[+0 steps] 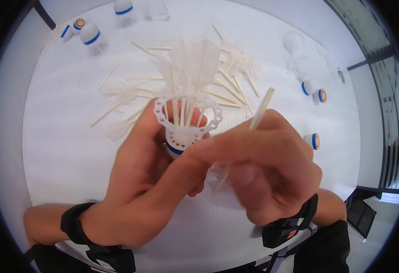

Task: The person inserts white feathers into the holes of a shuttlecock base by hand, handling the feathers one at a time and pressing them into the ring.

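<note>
My left hand [140,182] is closed around a white plastic holder [174,136] with a blue band, a row of small holes and a wider scalloped ring on top. Several pale sticks [176,102] stand upright in it, some with translucent wrappers [202,57] around their upper ends. My right hand [277,168] is right beside the holder, fingers closed on a thin pale stick [263,107]. One end of that stick rises above the knuckles; its lower part is partly hidden by the fingers.
Loose pale sticks [229,82] and clear wrappers [120,98] lie scattered across the white table [63,150]. White-and-blue capped containers [90,34] stand at the far left. Small round blue-banded pieces [320,95] lie along the right side, with clear plastic parts [295,43] behind.
</note>
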A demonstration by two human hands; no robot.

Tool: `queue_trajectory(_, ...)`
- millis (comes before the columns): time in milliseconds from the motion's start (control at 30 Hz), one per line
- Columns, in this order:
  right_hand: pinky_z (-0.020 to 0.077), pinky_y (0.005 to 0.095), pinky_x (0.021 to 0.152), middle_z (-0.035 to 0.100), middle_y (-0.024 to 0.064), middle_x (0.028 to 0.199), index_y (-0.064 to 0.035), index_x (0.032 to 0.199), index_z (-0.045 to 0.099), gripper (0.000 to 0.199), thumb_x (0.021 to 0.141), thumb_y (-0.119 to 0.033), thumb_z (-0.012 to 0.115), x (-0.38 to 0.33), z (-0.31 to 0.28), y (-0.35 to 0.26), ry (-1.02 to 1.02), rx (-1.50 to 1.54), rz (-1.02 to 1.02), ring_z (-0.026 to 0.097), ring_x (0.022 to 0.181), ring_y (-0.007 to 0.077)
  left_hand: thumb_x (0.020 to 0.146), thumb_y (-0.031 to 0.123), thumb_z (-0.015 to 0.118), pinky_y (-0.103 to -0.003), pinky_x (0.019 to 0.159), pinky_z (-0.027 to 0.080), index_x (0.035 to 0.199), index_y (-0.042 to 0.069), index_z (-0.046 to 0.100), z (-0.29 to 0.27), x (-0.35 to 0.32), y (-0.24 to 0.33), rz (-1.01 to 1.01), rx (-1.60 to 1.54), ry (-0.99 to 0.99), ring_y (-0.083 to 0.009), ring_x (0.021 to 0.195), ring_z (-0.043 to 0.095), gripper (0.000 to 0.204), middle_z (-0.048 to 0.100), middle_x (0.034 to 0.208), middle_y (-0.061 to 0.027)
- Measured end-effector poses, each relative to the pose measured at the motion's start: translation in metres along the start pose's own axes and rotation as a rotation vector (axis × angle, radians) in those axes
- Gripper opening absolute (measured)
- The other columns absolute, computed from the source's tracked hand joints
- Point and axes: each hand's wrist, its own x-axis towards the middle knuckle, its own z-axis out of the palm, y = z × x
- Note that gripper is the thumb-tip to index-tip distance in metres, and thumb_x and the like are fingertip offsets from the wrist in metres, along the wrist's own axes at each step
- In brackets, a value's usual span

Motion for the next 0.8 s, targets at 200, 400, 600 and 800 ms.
queue_trajectory(200, 0.047, 0.0247, 0.065, 0.063, 0.013, 0.099, 0.0054, 0.11, 0.061, 0.032, 0.097, 0.001, 0.032, -0.0025, 0.0017, -0.0076, 0.097, 0.296, 0.318, 0.06, 0.076, 0.0131, 0.101, 0.011, 0.043, -0.026, 0.064, 0.046, 0.127, 0.001, 0.042, 0.0025, 0.0052, -0.0006, -0.015, -0.183, -0.007, -0.0131, 0.074, 0.054, 0.028, 0.058, 0.101, -0.0107)
queue_trajectory(400, 0.0483, 0.0214, 0.07, 0.066, 0.0046, 0.086, 0.0031, 0.122, 0.061, 0.037, 0.088, 0.012, 0.049, -0.0017, 0.0055, -0.004, 0.258, 0.437, 0.596, 0.057, 0.072, 0.0045, 0.101, 0.011, 0.043, -0.027, 0.066, 0.046, 0.119, 0.001, 0.046, 0.0039, 0.0034, -0.0002, -0.009, -0.169, -0.011, -0.0133, 0.074, 0.053, 0.021, 0.056, 0.099, -0.0077)
queue_trajectory(600, 0.0492, 0.0223, 0.07, 0.071, 0.0079, 0.088, 0.0023, 0.127, 0.059, 0.033, 0.094, 0.003, 0.059, -0.001, 0.0059, -0.0084, 0.263, 0.532, 0.639, 0.061, 0.073, 0.0083, 0.105, 0.018, 0.044, -0.026, 0.066, 0.046, 0.12, -0.001, 0.046, 0.0041, 0.0014, -0.0016, -0.053, -0.22, -0.012, -0.0101, 0.073, 0.052, 0.025, 0.053, 0.095, -0.0037)
queue_trajectory(800, 0.0419, 0.022, 0.055, 0.062, 0.0035, 0.069, 0.0023, 0.121, 0.064, 0.029, 0.102, -0.017, 0.054, 0.0004, 0.0078, -0.0086, 0.288, 0.531, 0.685, 0.055, 0.057, 0.0077, 0.104, 0.02, 0.047, -0.024, 0.065, 0.044, 0.125, 0.0, 0.046, 0.0058, 0.0002, -0.0035, -0.024, -0.132, 0.01, -0.0088, 0.071, 0.051, 0.029, 0.053, 0.082, -0.0012)
